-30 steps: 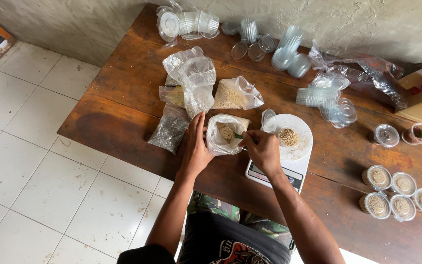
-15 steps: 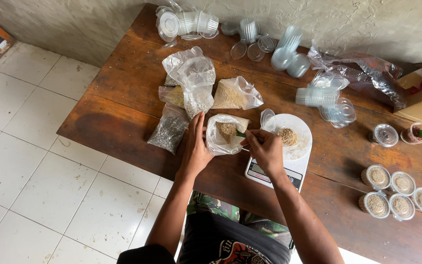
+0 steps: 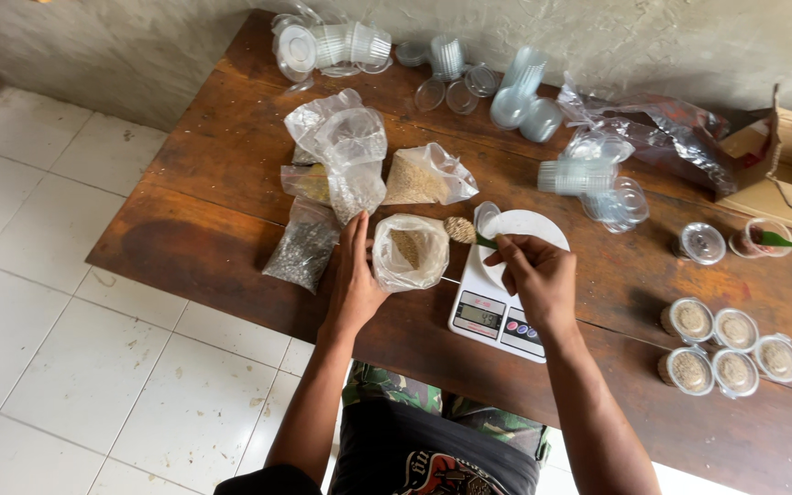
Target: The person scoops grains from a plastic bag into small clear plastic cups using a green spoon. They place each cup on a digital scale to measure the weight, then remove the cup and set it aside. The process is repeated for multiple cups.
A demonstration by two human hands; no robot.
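Observation:
My left hand (image 3: pixel 356 280) rests flat against the left side of an open plastic bag of brown seeds (image 3: pixel 409 251) on the wooden table (image 3: pixel 203 229). My right hand (image 3: pixel 535 278) holds a green spoon (image 3: pixel 469 234) heaped with seeds, lifted between the bag and a small clear cup (image 3: pixel 488 218). The cup sits on a white digital kitchen scale (image 3: pixel 506 298) just under my right hand.
More bags of seeds (image 3: pixel 350 160) lie behind the open bag, a dark one (image 3: pixel 302 247) to its left. Stacks of clear cups and lids (image 3: pixel 341 44) line the wall. Several filled lidded cups (image 3: pixel 731 348) stand at right near a cardboard box (image 3: pixel 786 174).
My right hand has lifted the spoon out of the bag with a heap of seeds and moved it right, toward the cup on the scale. My left hand stays on the bag.

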